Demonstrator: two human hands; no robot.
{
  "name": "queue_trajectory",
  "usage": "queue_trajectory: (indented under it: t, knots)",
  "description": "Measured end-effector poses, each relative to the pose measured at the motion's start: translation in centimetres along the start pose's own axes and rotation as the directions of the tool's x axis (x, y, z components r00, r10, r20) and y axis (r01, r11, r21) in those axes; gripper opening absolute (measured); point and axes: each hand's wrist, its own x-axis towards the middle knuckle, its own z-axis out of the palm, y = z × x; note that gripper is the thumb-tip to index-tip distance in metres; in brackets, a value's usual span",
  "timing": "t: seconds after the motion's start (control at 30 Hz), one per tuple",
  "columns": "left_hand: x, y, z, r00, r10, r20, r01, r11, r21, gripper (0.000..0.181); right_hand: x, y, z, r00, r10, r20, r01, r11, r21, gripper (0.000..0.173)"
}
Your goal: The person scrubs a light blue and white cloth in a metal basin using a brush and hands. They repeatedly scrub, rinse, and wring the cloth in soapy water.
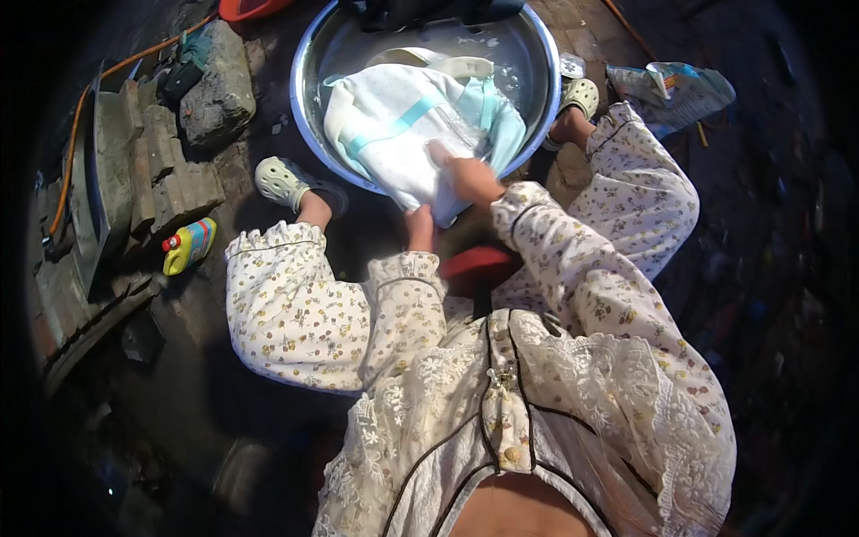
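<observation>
A large metal basin (301,114) stands on the ground before me, with soapy water in it. A white cloth bag (392,101) with light-blue bands and pale straps lies in the basin, its near end drawn over the rim. My left hand (420,227) grips the fabric's near edge, just outside the rim. On top of the fabric, close to the rim, rests my right hand (472,178); it is a little blurred, and whether its fingers pinch the cloth I cannot tell. Dark cloth (429,12) hangs over the basin's far side.
Left of the basin lie a rough stone block (218,87), stacked bricks (181,191), a yellow bottle with a red cap (189,246) and an orange hose (74,134). A plastic packet (671,94) is at the right. My feet, in pale clogs (280,183), flank the basin.
</observation>
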Motion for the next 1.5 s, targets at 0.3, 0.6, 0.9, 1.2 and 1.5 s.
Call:
queue_trajectory:
  t: [0.3, 0.6, 0.9, 1.2, 1.5]
  knots:
    - [-0.3, -0.6, 0.7, 0.992, 0.127, 0.027, -0.123, 0.985, -0.121, 0.038, -3.1, 2.7, -2.3, 0.996, 0.084, 0.021, -0.084, 0.996, 0.005, 0.026]
    - [-1.0, 0.3, 1.2, 0.996, 0.088, 0.011, -0.085, 0.987, -0.138, 0.023, -3.0, 1.9, -1.1, 0.997, -0.037, 0.065, 0.034, 0.999, 0.039, 0.028]
    - [0.1, 1.0, 1.3, 0.888, 0.433, -0.155, -0.271, 0.765, 0.584, 0.032, -4.9, -2.4, -1.9, 0.999, -0.035, 0.037, 0.033, 0.997, 0.066, 0.036]
    - [-7.5, 10.0, 8.2, 0.827, 0.546, 0.135, -0.447, 0.491, 0.748, 0.028, -4.0, 0.6, -2.5, 0.987, -0.068, -0.144, 0.105, 0.957, 0.270, 0.091]
    - [-5.2, 11.5, 10.1, 0.549, 0.783, 0.293, -0.789, 0.371, 0.489, 0.023, 3.3, 7.2, -1.0, 0.854, 0.425, -0.301, -0.224, 0.821, 0.525, 0.045]
